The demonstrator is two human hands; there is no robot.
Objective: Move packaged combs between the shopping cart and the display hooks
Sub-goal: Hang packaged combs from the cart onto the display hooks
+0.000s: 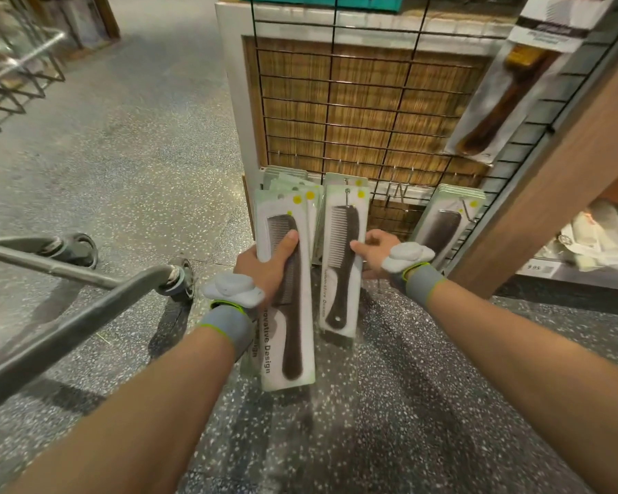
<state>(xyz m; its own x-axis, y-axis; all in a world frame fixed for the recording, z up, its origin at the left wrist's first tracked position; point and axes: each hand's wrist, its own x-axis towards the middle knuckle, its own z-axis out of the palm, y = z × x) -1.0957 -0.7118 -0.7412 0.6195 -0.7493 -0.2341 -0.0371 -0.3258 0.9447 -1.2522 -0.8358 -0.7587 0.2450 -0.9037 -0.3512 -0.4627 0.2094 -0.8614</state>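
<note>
Status: left hand [268,269] grips comb packs [289,333]; right hand [375,254] pinches one pack [339,279], seemingly on its hook [347,196]. Several hung; held packs remain.

You stand on speckled terrazzo floor [389,422] before a black wire grid panel [400,98] backed with woven reed matting [364,128] (a wooden post [557,180] rises at your right).

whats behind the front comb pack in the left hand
More comb packs are stacked behind the front comb pack that the left hand grips; their top edges fan out above it. Their count and faces are covered. The right hand holds a separate hooked pack.
</note>
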